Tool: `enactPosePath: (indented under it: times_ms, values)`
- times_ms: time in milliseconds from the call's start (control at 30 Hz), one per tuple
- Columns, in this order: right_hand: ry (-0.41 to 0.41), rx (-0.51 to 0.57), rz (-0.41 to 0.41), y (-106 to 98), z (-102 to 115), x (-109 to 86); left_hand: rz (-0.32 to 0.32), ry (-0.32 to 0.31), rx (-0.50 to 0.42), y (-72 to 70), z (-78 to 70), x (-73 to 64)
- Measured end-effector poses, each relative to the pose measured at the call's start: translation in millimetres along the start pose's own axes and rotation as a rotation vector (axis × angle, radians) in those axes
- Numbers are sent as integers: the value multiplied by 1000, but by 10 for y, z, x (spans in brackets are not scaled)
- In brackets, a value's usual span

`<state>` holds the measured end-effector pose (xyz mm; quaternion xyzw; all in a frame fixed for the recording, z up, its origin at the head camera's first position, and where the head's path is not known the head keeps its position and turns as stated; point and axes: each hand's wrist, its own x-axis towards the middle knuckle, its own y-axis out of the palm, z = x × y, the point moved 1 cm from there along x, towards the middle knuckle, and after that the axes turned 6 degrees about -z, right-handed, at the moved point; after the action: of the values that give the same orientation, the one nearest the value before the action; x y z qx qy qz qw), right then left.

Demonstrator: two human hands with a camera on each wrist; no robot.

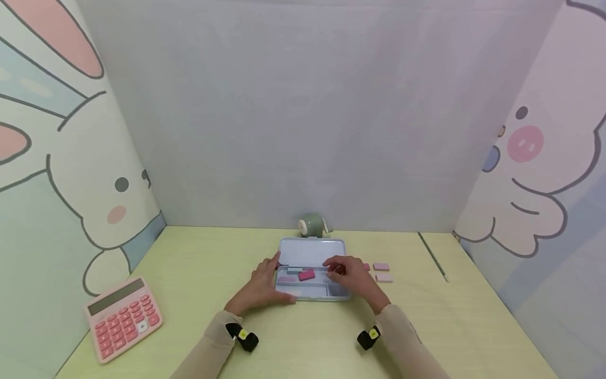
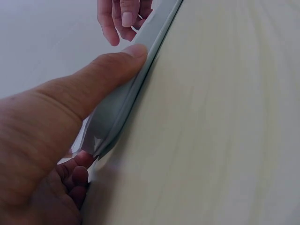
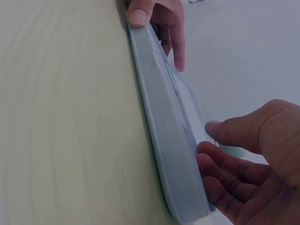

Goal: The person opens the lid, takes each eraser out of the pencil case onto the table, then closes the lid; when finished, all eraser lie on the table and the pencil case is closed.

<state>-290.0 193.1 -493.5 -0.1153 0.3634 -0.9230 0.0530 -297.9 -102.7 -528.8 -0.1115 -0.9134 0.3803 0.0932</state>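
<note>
A light blue pencil case (image 1: 303,296) lies on the table with its lid (image 1: 312,252) raised at the back. A hot pink block like an eraser (image 1: 306,275), a pale blue block (image 1: 294,270) and a lilac block (image 1: 286,279) lie in its rear compartment. My left hand (image 1: 265,287) grips the case's left end, thumb (image 2: 112,65) on the front rim. Over the right part of the case hovers my right hand (image 1: 347,273), fingers loosely bent. In the right wrist view a gap shows between its thumb (image 3: 234,131) and fingers, with nothing visible there.
Right of the case lie two lilac blocks (image 1: 381,267) and a pink one (image 1: 366,267), partly hidden by my hand. Farther right is a pencil (image 1: 433,257). A green crank sharpener (image 1: 312,225) stands behind the lid. A pink calculator (image 1: 124,319) lies at the left edge.
</note>
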Motion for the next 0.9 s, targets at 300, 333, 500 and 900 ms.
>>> enactPosePath:
  times_ms: [300, 333, 500, 900]
  values:
    - [-2, 10, 43, 246, 37, 9, 9, -5, 1, 2, -6, -19]
    - [-3, 9, 43, 255, 42, 9, 8, -1, 1, 2, -4, -20]
    - [-10, -9, 46, 267, 81, 48, 1, 11, 9, 1, -1, -6]
    - [118, -102, 91, 285, 203, 204, 17, -7, 3, 3, -19, 7]
